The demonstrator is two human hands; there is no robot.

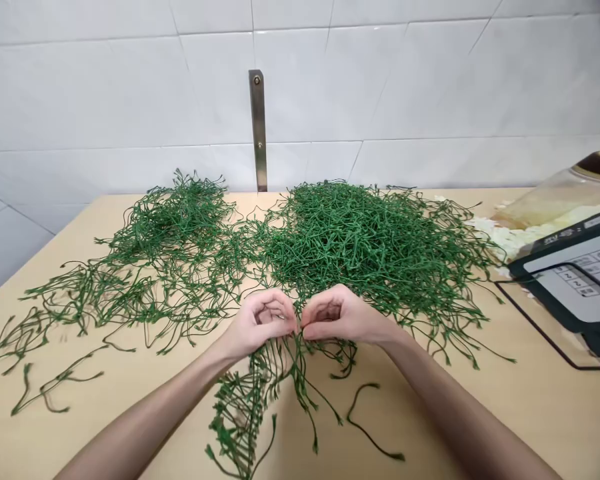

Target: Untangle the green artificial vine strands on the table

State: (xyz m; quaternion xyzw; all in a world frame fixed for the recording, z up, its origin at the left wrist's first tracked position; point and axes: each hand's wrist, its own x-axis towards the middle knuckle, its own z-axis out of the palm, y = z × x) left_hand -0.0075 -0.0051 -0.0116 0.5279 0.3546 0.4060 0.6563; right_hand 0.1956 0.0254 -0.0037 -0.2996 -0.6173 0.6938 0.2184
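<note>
While left hand (pixel 260 321) pinches green cords (pixel 298 370) | right hand (pixel 344 316) pinches them too (nearly touching the left)

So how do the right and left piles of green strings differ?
The right pile is dense and heaped; the left pile is looser, with more tabletop showing through. The right pile looks bulkier; the left pile spreads thinly toward the picture's left edge. Both are green and stringy.
</note>
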